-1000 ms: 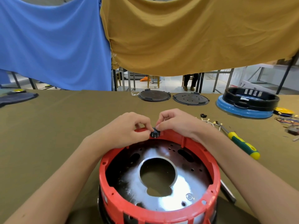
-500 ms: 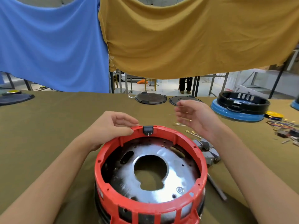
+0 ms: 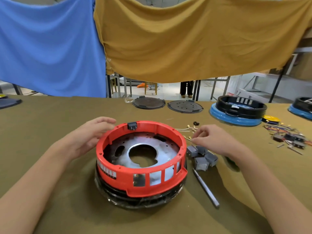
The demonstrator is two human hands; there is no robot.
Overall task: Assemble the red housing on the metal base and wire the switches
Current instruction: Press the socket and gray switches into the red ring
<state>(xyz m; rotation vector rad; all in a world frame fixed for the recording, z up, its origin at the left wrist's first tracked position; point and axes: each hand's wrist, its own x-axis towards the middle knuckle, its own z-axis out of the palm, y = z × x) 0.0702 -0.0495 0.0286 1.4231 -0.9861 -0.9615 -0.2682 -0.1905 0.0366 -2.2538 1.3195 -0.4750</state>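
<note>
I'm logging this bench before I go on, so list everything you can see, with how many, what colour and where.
Red housing: one, red, on the metal base at centre.
Metal base: one, silver, inside the housing.
Switch: one, black, in the housing's far rim.
Grey blocks: several, grey, right of the housing.
Metal rod: one, grey, near right of the housing.
Terminal wires: a few, pale, behind the right hand.
Round plates: two, dark, far table edge.
Black-and-blue assembly: one whole, far right.
Loose wire pile: one, mixed colours, right edge.
Left hand: relaxed, beside the housing.
Right hand: fingers curled near a wire; contact unclear.
</note>
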